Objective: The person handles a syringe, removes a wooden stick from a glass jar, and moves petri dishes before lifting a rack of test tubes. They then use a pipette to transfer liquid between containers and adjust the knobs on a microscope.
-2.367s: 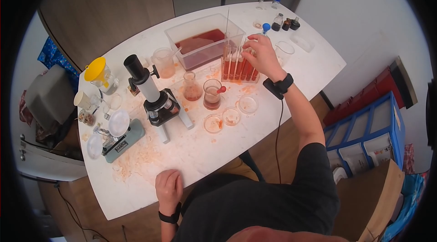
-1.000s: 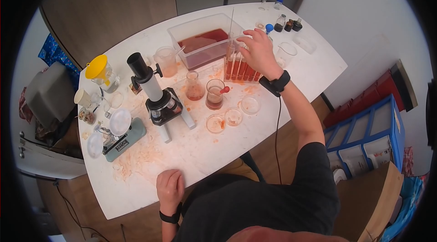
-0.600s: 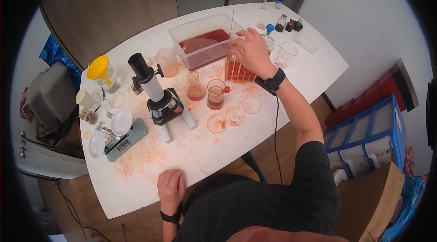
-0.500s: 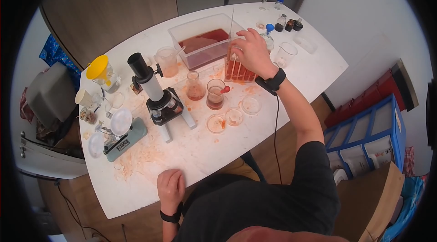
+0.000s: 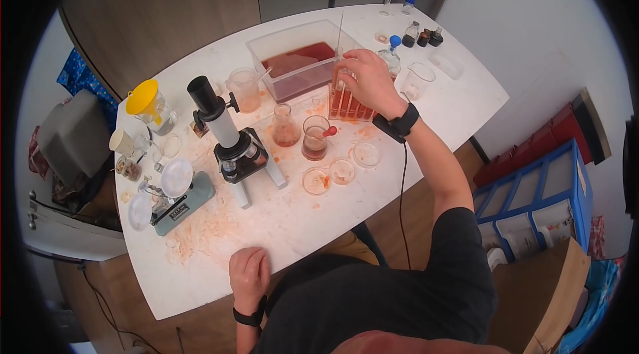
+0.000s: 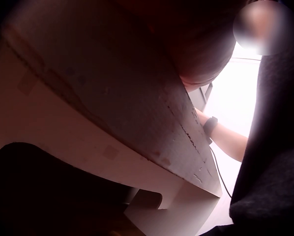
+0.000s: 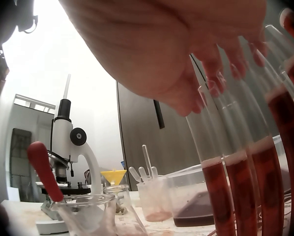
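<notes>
My right hand (image 5: 369, 81) is at the tops of test tubes filled with red liquid in a clear rack (image 5: 331, 109). In the right wrist view, the thumb and a fingertip pinch the upper end of the end test tube (image 7: 217, 196); the other fingertips overlap the tops of the tubes beside it. A thin upright rod (image 5: 341, 29) stands at the rack's left end, near those fingers. My left hand (image 5: 249, 277) rests at the table's front edge with fingers loosely curled, holding nothing. The left wrist view shows mostly the table's edge (image 6: 152, 147).
Left of the rack stand a beaker (image 5: 314, 144) with a red-bulbed dropper, a conical flask (image 5: 285, 133) and a microscope (image 5: 229, 148). A plastic tub (image 5: 283, 91) of red liquid sits behind. Petri dishes (image 5: 315, 181) lie in front; a balance (image 5: 183, 204) stands far left.
My right hand has shifted left and down along the rack, and its raised fingers have lowered and drawn together at the tube tops. My left hand has stayed in place.
</notes>
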Available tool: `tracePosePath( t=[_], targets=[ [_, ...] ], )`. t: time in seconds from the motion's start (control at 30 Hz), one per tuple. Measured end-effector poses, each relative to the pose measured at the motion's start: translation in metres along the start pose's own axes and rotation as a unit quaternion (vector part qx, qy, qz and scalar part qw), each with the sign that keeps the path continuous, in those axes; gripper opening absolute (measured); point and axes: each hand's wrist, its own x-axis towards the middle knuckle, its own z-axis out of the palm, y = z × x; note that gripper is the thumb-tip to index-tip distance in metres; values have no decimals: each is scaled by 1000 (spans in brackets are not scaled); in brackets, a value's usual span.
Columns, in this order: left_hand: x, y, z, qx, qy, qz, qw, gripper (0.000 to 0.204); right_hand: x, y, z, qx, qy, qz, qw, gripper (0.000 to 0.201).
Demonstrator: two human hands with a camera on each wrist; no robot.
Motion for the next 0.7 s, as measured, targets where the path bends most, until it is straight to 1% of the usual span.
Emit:
tracePosePath(
  t=[0.13, 0.33, 0.53, 0.63, 0.7],
  targets=[
    [1, 1, -1, 1, -2, -1, 1000, 18, 1, -1, -7, 3, -24, 2, 1000, 20],
    [1, 0, -1, 0, -3, -2, 1000, 18, -2, -3, -9, 11, -14, 4, 1000, 25],
    [0, 1, -1, 2, -2, -4, 1000, 19, -6, -11, -14, 52, 64, -4, 997, 28],
    [1, 1, 0, 3, -2, -2, 1000, 19, -8, -16, -19, 67, 120, -17, 990, 23],
    [1, 1, 0, 3, -2, -2, 1000, 19, -11, -16, -23, 76, 139, -19, 987, 23]
  ],
)
